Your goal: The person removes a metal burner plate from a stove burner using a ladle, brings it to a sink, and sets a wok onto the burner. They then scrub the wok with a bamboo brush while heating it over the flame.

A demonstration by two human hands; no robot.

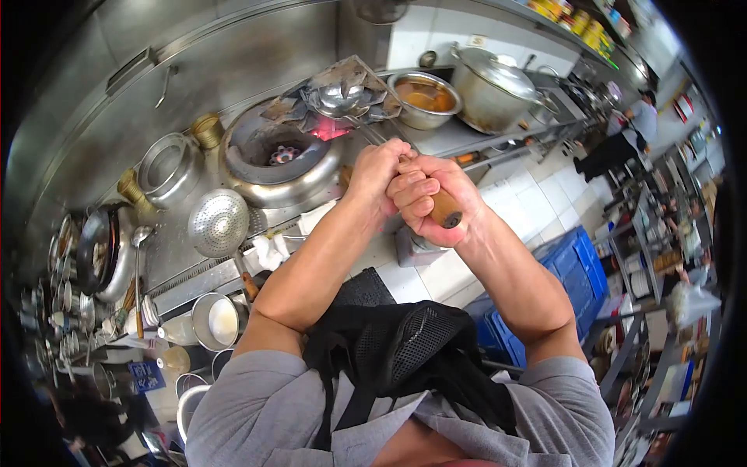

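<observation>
Both my hands are closed round the long handle of a ladle (342, 98). My right hand (434, 194) grips near its wooden end, which sticks out below the fingers. Just ahead, my left hand (377, 173) wraps the handle, touching the right one. The metal shaft runs away from me to the bowl, which is over the charred metal guard (381, 82) behind the stove. Pink-red flame glows just below the bowl. In front to the left is a round wok burner (284, 154) with its centre exposed. What the ladle bowl holds cannot be made out.
A steel bowl of brown liquid (426, 97) and a large lidded pot (494, 86) stand right of the burner. A perforated skimmer (219, 223) lies at left, near strainers (166, 167). A blue bin (545, 292) is at right. Another person (626, 136) stands farther back.
</observation>
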